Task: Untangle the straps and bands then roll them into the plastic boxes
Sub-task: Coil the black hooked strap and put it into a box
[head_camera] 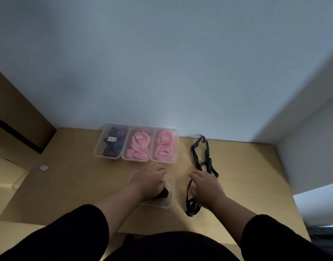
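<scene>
A: We see three clear plastic boxes in a row against the wall at the far edge of the wooden table. The left box holds dark purple and blue bands, the middle box pink bands, and the right box more pink bands. Each carries a small white label

B: And nearer to us sits a fourth clear box, apart from the row. Our left hand is over it, fingers bent down into it onto a bundle of black strap. We take it that the fingers are pressing or gripping that bundle, though the hand hides the contact, so we cannot tell which

A: Our right hand rests just right of that box, fingers curled loosely over a looped black strap lying on the table. Whether it actually grips the strap we cannot tell; the palm covers the spot

B: Beyond the right hand a longer black strap with buckles lies stretched on the table, running from near the right box toward the hand. We cannot say whether it joins the loop under the palm

A: Off to the left we also see a small white square on the table, and a brown cabinet beside the wall
</scene>
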The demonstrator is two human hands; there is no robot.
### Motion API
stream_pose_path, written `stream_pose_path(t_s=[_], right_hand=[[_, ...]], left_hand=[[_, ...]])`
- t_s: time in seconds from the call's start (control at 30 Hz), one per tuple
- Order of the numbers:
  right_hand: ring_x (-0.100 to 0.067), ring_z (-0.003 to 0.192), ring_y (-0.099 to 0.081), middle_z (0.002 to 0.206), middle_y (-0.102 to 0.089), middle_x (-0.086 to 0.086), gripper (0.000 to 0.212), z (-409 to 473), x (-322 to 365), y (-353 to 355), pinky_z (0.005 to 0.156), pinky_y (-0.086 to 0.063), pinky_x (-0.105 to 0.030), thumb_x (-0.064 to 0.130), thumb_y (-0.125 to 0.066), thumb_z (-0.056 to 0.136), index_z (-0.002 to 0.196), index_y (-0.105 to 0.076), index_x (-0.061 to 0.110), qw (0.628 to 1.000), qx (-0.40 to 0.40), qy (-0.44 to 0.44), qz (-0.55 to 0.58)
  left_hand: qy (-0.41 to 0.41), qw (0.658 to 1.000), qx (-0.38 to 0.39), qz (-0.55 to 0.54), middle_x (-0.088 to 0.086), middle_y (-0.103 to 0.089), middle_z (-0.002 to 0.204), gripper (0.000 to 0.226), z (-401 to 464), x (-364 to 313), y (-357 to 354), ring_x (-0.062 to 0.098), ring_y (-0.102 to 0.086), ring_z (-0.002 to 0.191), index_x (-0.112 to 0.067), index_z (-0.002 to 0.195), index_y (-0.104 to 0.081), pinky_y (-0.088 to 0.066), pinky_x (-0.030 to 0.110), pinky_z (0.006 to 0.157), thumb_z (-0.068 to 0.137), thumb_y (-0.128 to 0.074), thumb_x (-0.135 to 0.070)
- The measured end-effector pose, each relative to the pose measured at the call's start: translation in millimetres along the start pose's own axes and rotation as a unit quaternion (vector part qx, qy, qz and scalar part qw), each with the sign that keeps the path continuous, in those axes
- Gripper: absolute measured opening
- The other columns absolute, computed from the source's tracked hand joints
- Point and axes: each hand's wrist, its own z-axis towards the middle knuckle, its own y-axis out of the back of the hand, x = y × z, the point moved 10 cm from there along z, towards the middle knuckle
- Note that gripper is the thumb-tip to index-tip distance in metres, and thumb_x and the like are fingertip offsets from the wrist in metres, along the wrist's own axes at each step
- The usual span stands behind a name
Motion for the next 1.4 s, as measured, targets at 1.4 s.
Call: stream_pose_path(t_s=[1.4], right_hand=[[-0.013,0.083,-0.056,0.096,-0.056,0.006,0.024,-89,-126,-31,0.079,-0.052,-0.035,0.044,-0.047,0.098,0.103,-0.062,0.026,0.985,0.023,-0.109,0.131]], left_hand=[[0.078,0.949,0.15,-0.265,-0.009,-0.052,0.113,0.032,31,-163,-82,0.01,-0.052,0.1,-0.026,0.117,-0.054,-0.043,0.028,0.081,0.095,-0.054,-0.049]])
